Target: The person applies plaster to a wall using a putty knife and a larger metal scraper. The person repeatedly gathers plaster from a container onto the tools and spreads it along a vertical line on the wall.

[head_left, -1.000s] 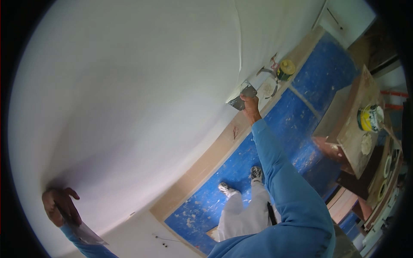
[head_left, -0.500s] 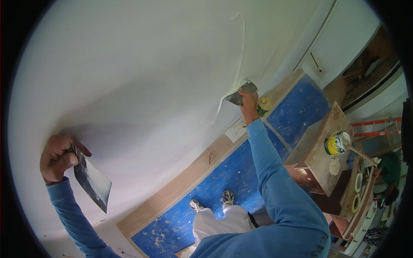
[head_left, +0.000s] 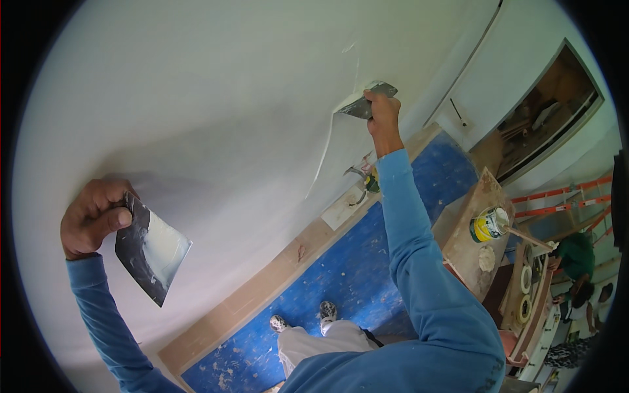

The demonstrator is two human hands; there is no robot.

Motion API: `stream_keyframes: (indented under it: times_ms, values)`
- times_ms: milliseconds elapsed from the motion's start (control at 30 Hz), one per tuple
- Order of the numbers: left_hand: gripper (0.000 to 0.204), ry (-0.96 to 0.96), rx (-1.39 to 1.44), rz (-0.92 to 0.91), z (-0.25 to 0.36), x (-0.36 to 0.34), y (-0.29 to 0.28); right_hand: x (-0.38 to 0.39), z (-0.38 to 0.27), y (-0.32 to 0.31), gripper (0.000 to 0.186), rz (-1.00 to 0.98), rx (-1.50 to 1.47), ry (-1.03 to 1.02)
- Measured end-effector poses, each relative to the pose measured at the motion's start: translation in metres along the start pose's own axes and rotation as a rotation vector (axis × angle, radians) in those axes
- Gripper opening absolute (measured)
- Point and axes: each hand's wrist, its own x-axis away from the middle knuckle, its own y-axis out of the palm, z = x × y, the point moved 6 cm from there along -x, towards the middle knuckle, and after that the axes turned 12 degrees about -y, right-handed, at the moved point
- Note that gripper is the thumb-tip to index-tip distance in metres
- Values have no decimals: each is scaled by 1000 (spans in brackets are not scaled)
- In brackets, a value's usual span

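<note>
My right hand (head_left: 384, 114) grips a putty knife (head_left: 368, 100) with a wide dark blade, its edge against the white wall (head_left: 229, 85). White filler lies along the blade. A thin raised ridge of wet filler (head_left: 321, 160) runs down the wall from the blade's near corner, and a fainter streak shows above it. At the left, my left hand (head_left: 95, 219) holds a second broad putty knife (head_left: 152, 249), thumb on its face. A smooth load of white filler covers the right part of that blade, which hangs apart from my right hand's knife.
Blue spattered covering (head_left: 314, 288) lies on the floor along the wall. On a wooden bench (head_left: 462, 262) to the right stand a filler bucket (head_left: 488, 224) and rolls of tape (head_left: 524, 311). Behind are an orange ladder (head_left: 557, 200) and a person in green (head_left: 576, 259).
My right hand has moved the knife farther up the wall, and the filler ridge now trails below it. The left knife has risen slightly and turned, showing more of its filler.
</note>
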Motion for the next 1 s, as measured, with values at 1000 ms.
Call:
stream_keyframes:
  times_ms: [1000]
  values:
    - [28, 16, 675, 557, -67, 5, 101, 136, -106, 97, 22, -747, 362, -363]
